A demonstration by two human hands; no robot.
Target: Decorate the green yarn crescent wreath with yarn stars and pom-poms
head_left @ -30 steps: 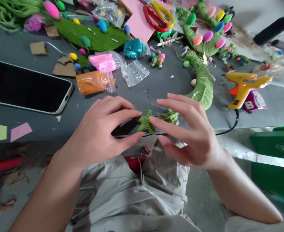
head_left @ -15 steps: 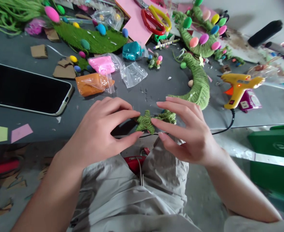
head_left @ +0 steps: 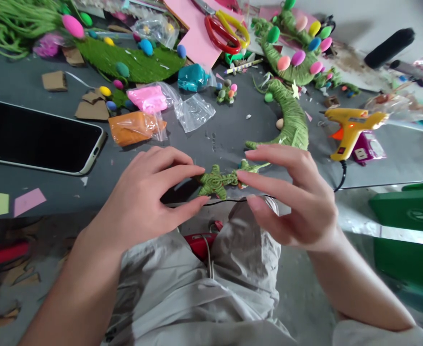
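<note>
Green yarn, wound in a spiral, covers a small star (head_left: 214, 182) at the near edge of the grey table (head_left: 229, 132), just above the lap. The left hand (head_left: 139, 197) grips it lightly by its left side, forefinger above and thumb below, a hold that probably steadies the star while leaving its face and right side clear. Fingers parted, the right hand (head_left: 294, 197) is not closed; its forefinger tip is at the narrow wrapped yarn (head_left: 230, 179) running right from the star, though whether it presses there I cannot tell. A yarn-wrapped crescent (head_left: 293, 115) lies just beyond that hand. The yellow glue gun (head_left: 354, 127) rests farther right, its cord hanging at the table edge, seemingly set aside within reach. An orange packet (head_left: 132, 129) and a phone (head_left: 38, 137) lie to the left, likely there to leave the middle free for handwork.
</note>
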